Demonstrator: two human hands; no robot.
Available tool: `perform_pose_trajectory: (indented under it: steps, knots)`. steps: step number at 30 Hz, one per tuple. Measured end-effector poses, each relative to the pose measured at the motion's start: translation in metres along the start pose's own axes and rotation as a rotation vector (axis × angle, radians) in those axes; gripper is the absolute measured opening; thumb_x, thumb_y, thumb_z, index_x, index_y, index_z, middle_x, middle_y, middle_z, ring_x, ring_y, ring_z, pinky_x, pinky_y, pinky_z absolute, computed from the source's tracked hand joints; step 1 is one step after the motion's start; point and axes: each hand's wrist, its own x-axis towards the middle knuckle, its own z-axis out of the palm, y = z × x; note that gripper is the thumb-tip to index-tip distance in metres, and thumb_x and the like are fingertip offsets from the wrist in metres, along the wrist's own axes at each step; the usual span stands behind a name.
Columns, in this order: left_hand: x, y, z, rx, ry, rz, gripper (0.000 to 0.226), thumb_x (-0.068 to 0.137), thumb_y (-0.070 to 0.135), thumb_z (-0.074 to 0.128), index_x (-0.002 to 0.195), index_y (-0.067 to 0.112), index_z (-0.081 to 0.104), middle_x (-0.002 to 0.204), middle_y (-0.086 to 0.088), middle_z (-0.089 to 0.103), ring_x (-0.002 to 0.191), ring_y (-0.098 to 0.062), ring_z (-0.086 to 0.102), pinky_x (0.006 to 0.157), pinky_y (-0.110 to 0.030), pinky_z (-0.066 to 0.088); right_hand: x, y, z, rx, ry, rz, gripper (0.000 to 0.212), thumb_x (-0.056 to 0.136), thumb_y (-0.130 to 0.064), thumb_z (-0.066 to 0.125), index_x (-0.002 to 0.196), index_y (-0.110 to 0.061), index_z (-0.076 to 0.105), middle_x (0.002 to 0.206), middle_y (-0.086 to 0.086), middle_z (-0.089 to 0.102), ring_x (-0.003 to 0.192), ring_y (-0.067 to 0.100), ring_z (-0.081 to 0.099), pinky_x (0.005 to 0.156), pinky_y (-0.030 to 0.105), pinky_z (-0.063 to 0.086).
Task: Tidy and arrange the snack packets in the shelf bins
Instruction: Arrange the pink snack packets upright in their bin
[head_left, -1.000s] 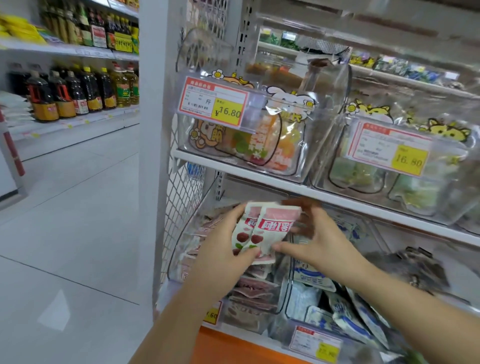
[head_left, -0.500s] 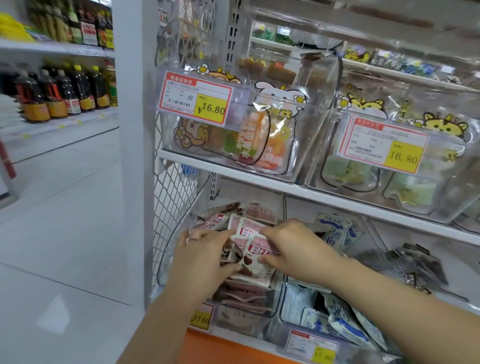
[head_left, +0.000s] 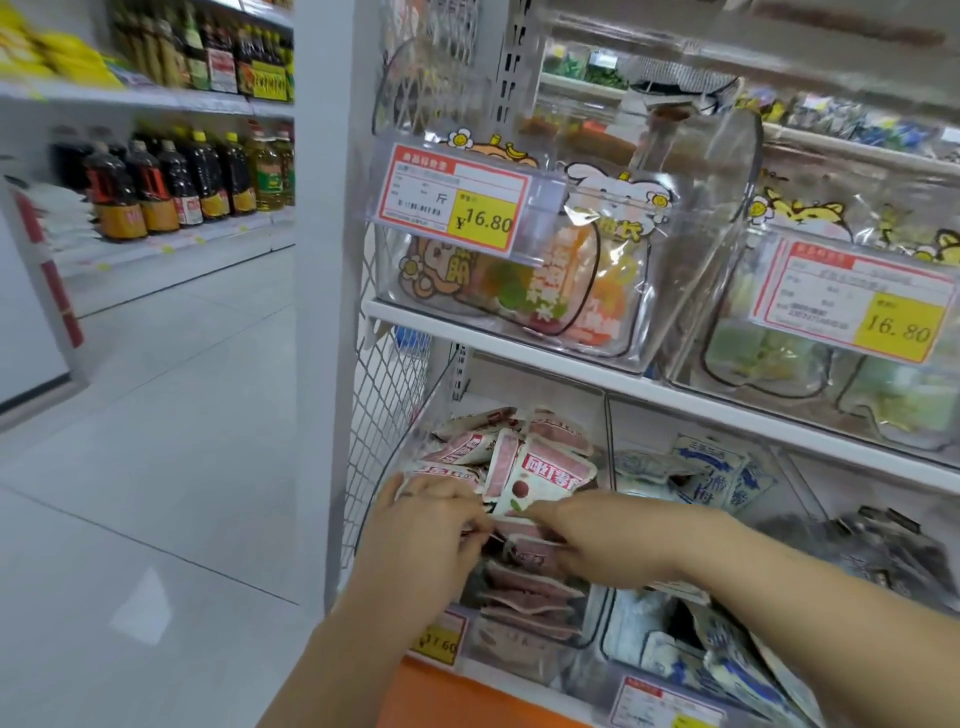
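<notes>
The pink snack packets (head_left: 540, 467) lie in the leftmost clear bin (head_left: 597, 618), just under the white shelf board (head_left: 519, 345). At the back they are heaped loosely. At the front they stand in a flatter stack, which I judge to be the tidy part. One packet stands upright between the two hands, probably so that it can be put in line with the stack below.

The left hand (head_left: 431, 525) comes in from the lower left, palm turned inward. Its fingers are curled and seem to pinch the thin edges of some packets. The right hand (head_left: 613, 540) reaches across from the right over the neighbouring bin of blue-and-white packets (head_left: 711, 467), with the forearm almost level. Its fingers (head_left: 545, 517) point to the left and touch the bottom of the upright packet, but the tips go in among the packets, so I cannot tell whether it grips anything. The two hands are close together, as if pressing the packets into one bundle.
</notes>
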Motion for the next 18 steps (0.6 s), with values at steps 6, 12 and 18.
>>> perform_pose_trajectory:
  steps: [6, 12, 18]
  knots:
    - [0.005, 0.003, 0.001, -0.075, 0.06, -0.051, 0.017, 0.091, 0.02, 0.051, 0.089, 0.027, 0.066, 0.089, 0.014, 0.062, 0.085, -0.004, 0.054, 0.084, -0.021, 0.045, 0.015, 0.005, 0.012, -0.085, 0.1, 0.104, 0.027, 0.094, -0.017, 0.046, 0.121, -0.015, 0.048, 0.104, 0.014, 0.062, 0.096, 0.031, 0.056, 0.067, 0.033, 0.037]
    - [0.007, 0.003, -0.005, -0.173, 0.24, -0.234, 0.016, 0.099, 0.025, 0.043, 0.089, 0.024, 0.056, 0.071, 0.008, 0.06, 0.059, 0.0, 0.052, 0.047, -0.012, 0.031, 0.017, 0.012, 0.004, -0.081, 0.13, 0.174, 0.028, 0.088, -0.036, 0.061, 0.102, -0.011, 0.058, 0.1, 0.008, 0.065, 0.091, 0.027, 0.061, 0.078, 0.038, 0.052]
    - [0.005, 0.002, -0.005, -0.22, 0.319, -0.281, 0.015, 0.098, 0.019, 0.043, 0.086, 0.025, 0.051, 0.062, 0.006, 0.058, 0.054, -0.004, 0.052, 0.044, -0.016, 0.032, 0.008, 0.002, 0.01, -0.034, 0.133, 0.069, 0.046, 0.091, -0.014, 0.051, 0.134, -0.017, 0.036, 0.107, 0.012, 0.062, 0.095, 0.031, 0.058, 0.078, 0.04, 0.05]
